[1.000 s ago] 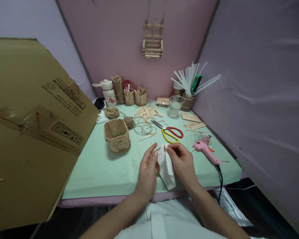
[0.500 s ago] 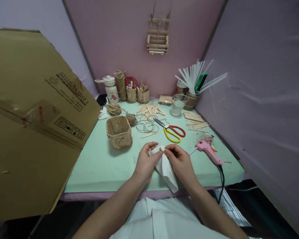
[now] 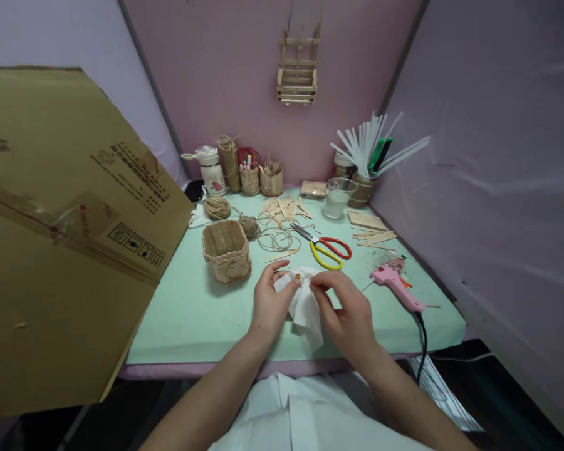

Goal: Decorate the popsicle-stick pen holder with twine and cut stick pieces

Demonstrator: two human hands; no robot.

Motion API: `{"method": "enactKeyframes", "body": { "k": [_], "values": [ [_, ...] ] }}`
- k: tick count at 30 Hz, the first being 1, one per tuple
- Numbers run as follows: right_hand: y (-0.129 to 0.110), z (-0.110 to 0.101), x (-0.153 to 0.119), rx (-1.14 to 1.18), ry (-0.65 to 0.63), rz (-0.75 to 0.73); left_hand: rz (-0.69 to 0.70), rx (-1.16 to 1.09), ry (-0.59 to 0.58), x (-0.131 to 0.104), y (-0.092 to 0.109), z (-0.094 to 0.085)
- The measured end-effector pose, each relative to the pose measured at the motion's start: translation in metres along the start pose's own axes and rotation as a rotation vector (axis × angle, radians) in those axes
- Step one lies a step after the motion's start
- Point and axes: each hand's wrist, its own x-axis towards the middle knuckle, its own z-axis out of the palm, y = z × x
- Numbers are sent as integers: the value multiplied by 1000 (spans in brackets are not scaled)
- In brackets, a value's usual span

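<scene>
Pinching a crumpled white tissue (image 3: 304, 304) between left hand (image 3: 269, 302) and right hand (image 3: 345, 310) — both gripping it. Hovering over the green table (image 3: 192, 313), near a woven basket (image 3: 227, 250) and scissors (image 3: 326, 249).

Print shows only on the cardboard sheet (image 3: 66, 238) that leans at the left edge of the table (image 3: 188, 313). Near the sheet's right corner stands a block of several lines of small dark print with a round mark beside it, too small and slanted to read. Below that, toward the table, a row of four square handling pictograms is printed in black frames; their symbols cannot be made out. Further left on the sheet, red marks lie under a strip of clear tape, also unreadable. No brand, word or number can be read on anything else on the table.
</scene>
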Motion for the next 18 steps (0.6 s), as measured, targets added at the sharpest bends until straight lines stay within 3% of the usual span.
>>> {"method": "enactKeyframes", "body": {
  "k": [3, 11, 14, 18],
  "values": [
    [-4, 4, -2, -109, -105, -83, 101, 93, 10, -3, 0, 0],
    [10, 7, 4, -135, -82, -22, 238, 247, 9, -10, 2, 3],
    [11, 6, 4, -117, -86, -22, 187, 198, -32, -10, 2, 1],
    [13, 5, 4, -104, -97, -40, -9, -14, -84, -7, 3, -1]
  ]
}}
